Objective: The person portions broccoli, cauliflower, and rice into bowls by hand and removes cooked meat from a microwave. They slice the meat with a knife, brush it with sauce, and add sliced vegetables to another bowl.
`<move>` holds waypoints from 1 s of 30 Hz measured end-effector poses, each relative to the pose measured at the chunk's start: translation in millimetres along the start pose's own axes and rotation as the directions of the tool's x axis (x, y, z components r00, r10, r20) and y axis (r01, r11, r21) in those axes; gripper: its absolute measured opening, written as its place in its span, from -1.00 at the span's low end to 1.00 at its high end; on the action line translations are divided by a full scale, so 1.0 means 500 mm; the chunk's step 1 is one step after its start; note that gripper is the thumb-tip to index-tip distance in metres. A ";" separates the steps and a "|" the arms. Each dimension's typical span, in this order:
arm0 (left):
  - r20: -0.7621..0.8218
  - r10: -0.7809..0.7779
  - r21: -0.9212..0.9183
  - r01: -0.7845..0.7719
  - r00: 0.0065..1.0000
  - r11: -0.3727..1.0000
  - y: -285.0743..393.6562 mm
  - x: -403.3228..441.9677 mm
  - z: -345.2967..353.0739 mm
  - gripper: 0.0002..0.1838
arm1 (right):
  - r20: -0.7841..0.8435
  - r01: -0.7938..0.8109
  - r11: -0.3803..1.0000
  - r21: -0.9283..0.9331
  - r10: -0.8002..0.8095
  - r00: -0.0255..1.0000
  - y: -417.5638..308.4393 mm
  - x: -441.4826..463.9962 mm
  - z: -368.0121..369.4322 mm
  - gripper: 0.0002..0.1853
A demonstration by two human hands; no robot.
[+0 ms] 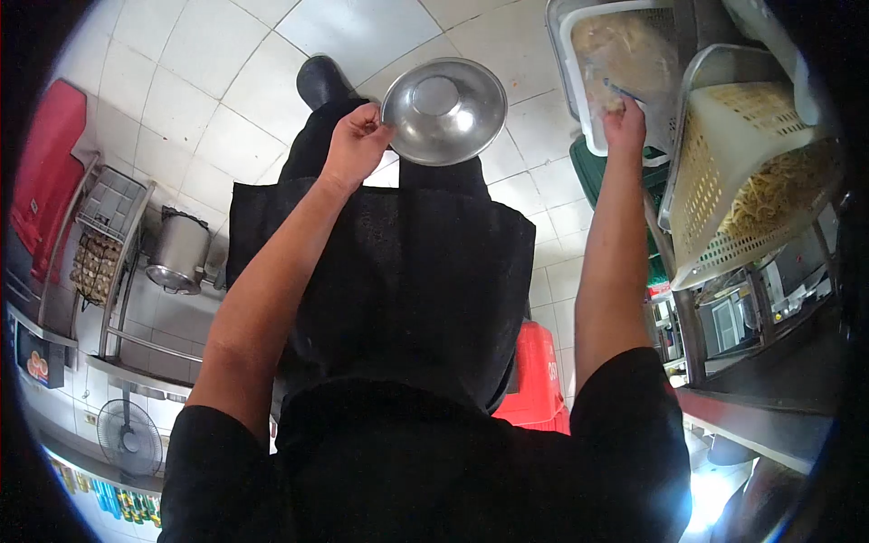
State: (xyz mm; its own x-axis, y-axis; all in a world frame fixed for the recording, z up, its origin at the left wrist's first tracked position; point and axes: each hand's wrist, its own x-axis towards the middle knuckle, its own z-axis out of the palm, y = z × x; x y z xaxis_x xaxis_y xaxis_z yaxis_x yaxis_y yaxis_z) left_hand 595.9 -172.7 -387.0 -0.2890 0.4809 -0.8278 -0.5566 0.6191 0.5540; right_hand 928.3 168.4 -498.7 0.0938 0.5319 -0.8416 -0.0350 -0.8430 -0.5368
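Note:
My left hand (pixel 358 140) pinches the rim of a round, shiny metal bowl (pixel 462 127), held out above the tiled floor. A smaller circle shows at the bowl's middle. At the right, my right hand (pixel 625 127) reaches over a white plastic tub (pixel 577 90). Its fingers are closed beside a thin dark-blue piece (pixel 618 89); what they grip is too small to make out. Inside the tub lies a clear plastic bag (pixel 625 50) with pale brown contents.
A tilted cream perforated basket (pixel 706 172) holds noodle-like strands (pixel 778 195) on the right. A green crate (pixel 588 167) stands under the tub. Red bins (pixel 534 371) are behind me. To the left are a metal pot (pixel 178 249), a rack with eggs (pixel 95 267) and a fan (pixel 129 437).

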 end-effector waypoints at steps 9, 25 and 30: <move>0.035 0.106 0.097 -0.109 0.994 0.989 0.011 0.060 0.087 -0.84 | 0.061 0.216 0.973 -0.074 -0.212 0.975 -0.006 -0.403 0.093 -0.70; 0.094 0.085 0.170 -0.100 0.992 0.980 -0.002 0.097 0.072 -0.80 | 0.442 0.395 -0.207 -0.895 -0.533 0.722 -0.037 0.116 0.067 -0.63; 0.084 0.055 0.141 -0.066 0.995 0.988 -0.020 0.087 0.059 -0.86 | 0.560 0.407 -0.399 -0.822 -0.437 0.704 0.002 0.197 0.217 -0.62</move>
State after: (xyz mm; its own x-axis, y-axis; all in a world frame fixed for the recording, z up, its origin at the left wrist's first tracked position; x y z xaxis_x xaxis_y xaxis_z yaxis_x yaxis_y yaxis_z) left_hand 611.9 -139.9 -425.9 -0.2526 0.5643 -0.7860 -0.4209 0.6674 0.6144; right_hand 829.7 228.5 -588.6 -0.4758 0.7874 -0.3919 0.8700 0.4867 -0.0784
